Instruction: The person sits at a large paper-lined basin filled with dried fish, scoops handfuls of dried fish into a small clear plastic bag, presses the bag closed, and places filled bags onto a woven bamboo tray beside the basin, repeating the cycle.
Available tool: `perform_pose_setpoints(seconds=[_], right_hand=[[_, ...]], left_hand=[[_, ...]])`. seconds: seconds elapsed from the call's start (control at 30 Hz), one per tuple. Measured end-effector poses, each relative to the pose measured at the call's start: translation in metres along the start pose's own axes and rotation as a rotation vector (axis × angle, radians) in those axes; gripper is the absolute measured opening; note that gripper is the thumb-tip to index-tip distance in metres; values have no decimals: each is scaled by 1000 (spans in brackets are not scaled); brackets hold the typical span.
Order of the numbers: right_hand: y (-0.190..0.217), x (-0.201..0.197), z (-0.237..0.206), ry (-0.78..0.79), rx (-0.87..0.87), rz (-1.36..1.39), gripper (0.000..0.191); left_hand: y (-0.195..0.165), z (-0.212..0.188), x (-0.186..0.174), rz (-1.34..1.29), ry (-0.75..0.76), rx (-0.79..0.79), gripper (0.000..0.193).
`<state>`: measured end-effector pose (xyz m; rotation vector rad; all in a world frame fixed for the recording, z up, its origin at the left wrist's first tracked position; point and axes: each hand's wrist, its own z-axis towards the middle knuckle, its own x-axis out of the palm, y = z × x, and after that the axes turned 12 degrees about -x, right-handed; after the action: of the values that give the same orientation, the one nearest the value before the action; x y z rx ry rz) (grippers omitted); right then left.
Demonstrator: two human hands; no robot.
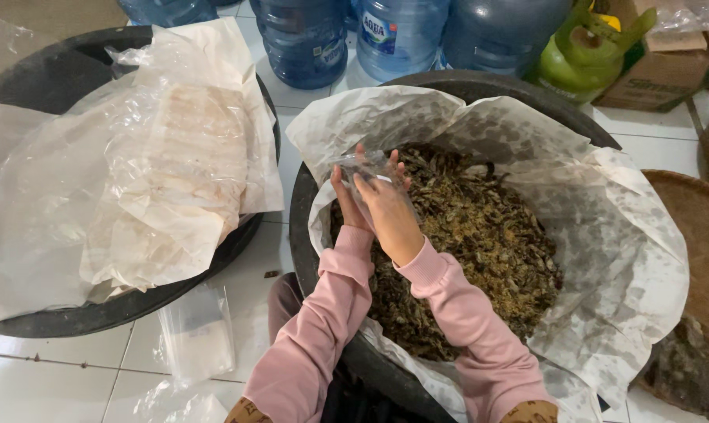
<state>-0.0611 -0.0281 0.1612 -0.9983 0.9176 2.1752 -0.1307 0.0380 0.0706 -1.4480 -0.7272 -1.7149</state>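
Observation:
A large black tub lined with stained white paper holds a heap of small dried brown fish. Over the tub's near-left part, both hands meet on a small clear plastic bag. My left hand grips the bag from the left side. My right hand holds it from the right, fingers up along the plastic. Both arms wear pink sleeves. What is inside the bag cannot be made out.
A second black tub at the left is covered with clear plastic and paper. Blue water jugs, a green gas cylinder and a cardboard box stand behind. Flat plastic bags lie on the tiled floor. A woven tray sits right.

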Motion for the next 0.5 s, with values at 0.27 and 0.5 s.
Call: perform_pose_setpoints(seconds=[0.27,0.5], right_hand=[[9,-40,-14,23,-295,20,50],[-48,-110,-43,369,-94,367,36]], left_hand=[[-10,1,-3,-13,30,-31,70],[-34,6,-6,-75,-12,63,71]])
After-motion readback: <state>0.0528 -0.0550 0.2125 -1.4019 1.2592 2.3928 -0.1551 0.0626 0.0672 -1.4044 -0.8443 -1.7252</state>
